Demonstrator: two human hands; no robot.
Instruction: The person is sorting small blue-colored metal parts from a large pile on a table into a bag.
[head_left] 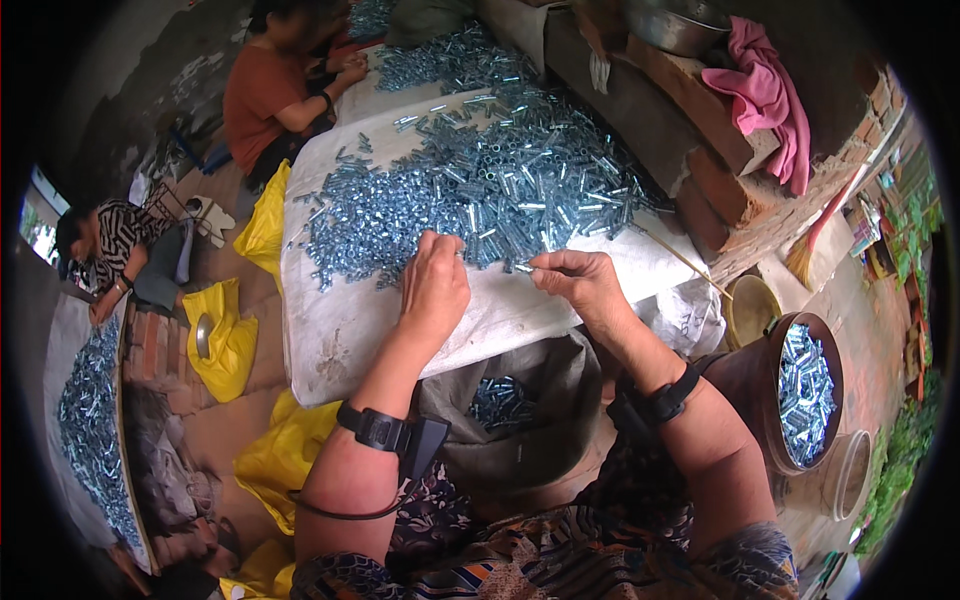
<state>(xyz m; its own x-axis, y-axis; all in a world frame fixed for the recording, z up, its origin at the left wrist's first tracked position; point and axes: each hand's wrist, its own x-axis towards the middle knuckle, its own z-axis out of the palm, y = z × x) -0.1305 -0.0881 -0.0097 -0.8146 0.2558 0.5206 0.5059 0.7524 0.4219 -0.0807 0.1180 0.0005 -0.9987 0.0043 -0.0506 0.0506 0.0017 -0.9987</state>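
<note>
A heap of shiny metal parts covers the white sheet [330, 345] before me: small nut-like pieces [365, 215] to the left, longer metal sleeves [545, 180] to the right. At the heap's near edge, my left hand [435, 290] is closed with its fingers curled in; whatever they hold is hidden. To its right, my right hand [590, 290] pinches a small metal sleeve [523, 268] between thumb and fingertips. Below the sheet's near edge, an open grey sack [560, 400] in front of my lap has more metal sleeves [502, 402] inside.
On the right stand a brown bucket [838, 400] of metal sleeves and a pale bucket [852, 475]. A thin stick [680, 258] lies across the sheet's right edge. Brick ledges [735, 200] bound the far right. Two people [262, 95] [130, 245] work at heaps, near yellow bags [222, 345].
</note>
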